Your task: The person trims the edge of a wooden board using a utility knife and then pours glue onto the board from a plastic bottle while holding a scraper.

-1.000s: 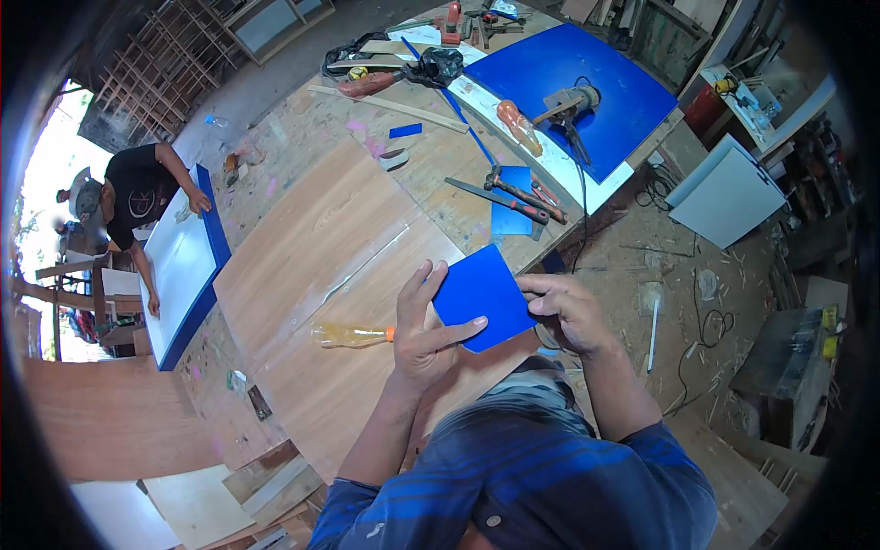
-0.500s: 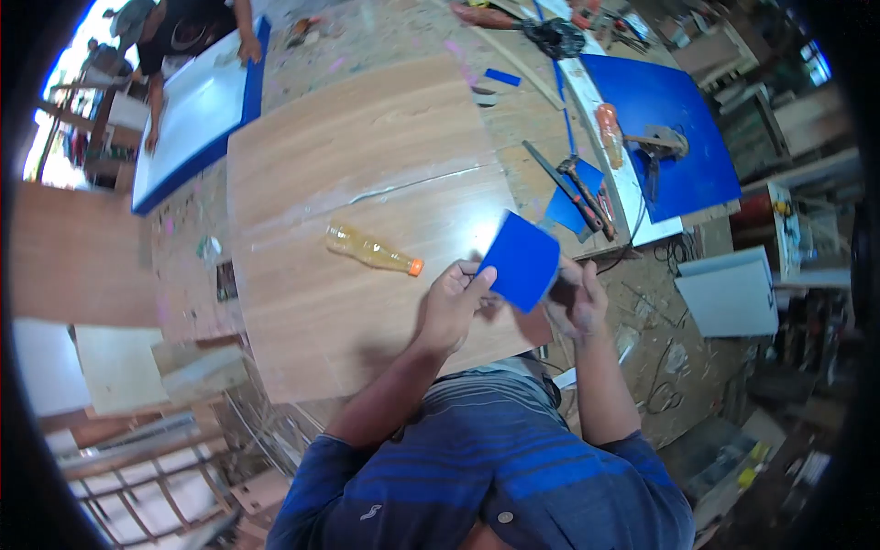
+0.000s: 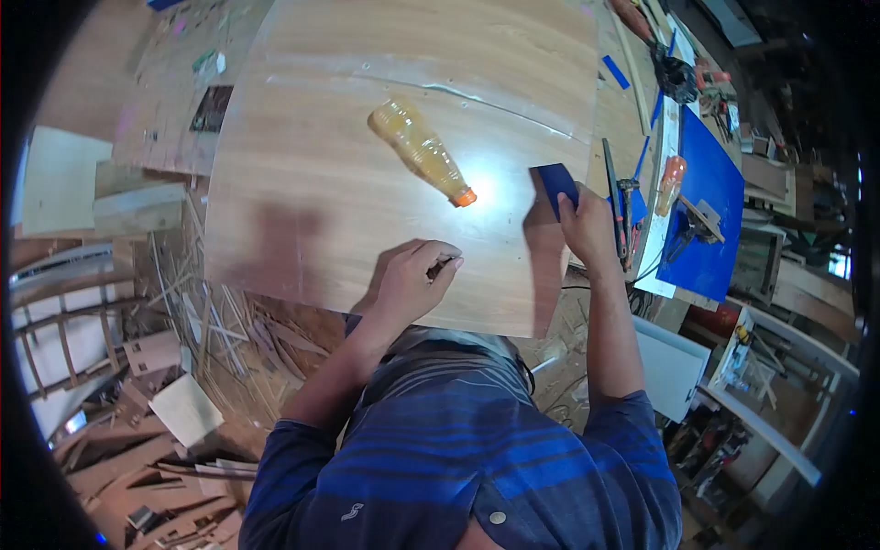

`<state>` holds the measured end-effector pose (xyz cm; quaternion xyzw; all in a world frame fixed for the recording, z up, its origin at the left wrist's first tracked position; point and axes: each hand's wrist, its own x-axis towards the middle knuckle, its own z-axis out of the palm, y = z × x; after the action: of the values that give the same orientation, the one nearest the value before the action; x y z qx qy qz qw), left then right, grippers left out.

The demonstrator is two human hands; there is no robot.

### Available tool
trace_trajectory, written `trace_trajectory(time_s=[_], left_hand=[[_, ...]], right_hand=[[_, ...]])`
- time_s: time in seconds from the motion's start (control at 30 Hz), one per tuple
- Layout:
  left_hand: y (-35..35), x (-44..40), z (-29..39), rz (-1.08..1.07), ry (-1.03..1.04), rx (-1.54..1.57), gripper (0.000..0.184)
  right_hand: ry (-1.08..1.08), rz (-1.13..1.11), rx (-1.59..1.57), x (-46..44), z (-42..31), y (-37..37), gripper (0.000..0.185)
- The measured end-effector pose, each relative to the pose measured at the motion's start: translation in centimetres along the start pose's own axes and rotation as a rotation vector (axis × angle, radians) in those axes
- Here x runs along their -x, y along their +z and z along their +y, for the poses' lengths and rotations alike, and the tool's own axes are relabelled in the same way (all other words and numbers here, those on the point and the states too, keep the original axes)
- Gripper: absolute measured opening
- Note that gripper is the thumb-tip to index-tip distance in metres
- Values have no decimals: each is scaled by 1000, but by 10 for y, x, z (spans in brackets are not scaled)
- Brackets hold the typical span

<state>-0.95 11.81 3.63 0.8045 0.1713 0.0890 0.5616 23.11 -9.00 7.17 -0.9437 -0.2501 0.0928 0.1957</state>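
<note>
Blue piece (image 3: 557, 188) is in my right hand (image 3: 591, 229), over the right side of the wood-grain panel (image 3: 321, 174) that lies on the table (image 3: 174, 78), toward the near right corner. On that side my grip is clenched, the thumb laid on the face of the piece and the fingers behind it. The piece slants away from my hand, its free end pointing up and to the left, and a dark shadow falls on the panel beside it. I cannot tell whether the piece touches the panel.

My left hand (image 3: 412, 280) is low over the near edge of the panel, fingers curled and thumb close to the fingertips. I cannot tell from here if that grip pinches something small or is released. Its shadow shows on the panel just to the left.

Farther in, between my hands and the far edge, a bottle (image 3: 417, 147) of yellowish liquid lies on its side, apart from both hands, its orange cap (image 3: 466, 197) aimed toward me and rightward. Past the panel's right edge, along the right side of the table, I see a hammer (image 3: 629, 188), a long dark tool (image 3: 612, 188), an orange bottle (image 3: 672, 181) and a large blue sheet (image 3: 720, 183).
</note>
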Motion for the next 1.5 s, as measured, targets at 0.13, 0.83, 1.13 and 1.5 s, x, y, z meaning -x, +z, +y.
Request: trace_trajectory(time_s=[0.13,0.83,1.13,1.5], left_hand=[[4,4,-16,45,202,-76,12],[184,23,38,-1396,715,-106,48],[71,-42,-21,-408,766,41,15],[-171,30,-113,444,93,-438,23]], right_hand=[[21,-25,24,-1,-5,-1,21],[393,307,-352,107,80,-61,34],[-27,-1,9,-7,14,2,25],[109,-31,177,-46,11,7,35]])
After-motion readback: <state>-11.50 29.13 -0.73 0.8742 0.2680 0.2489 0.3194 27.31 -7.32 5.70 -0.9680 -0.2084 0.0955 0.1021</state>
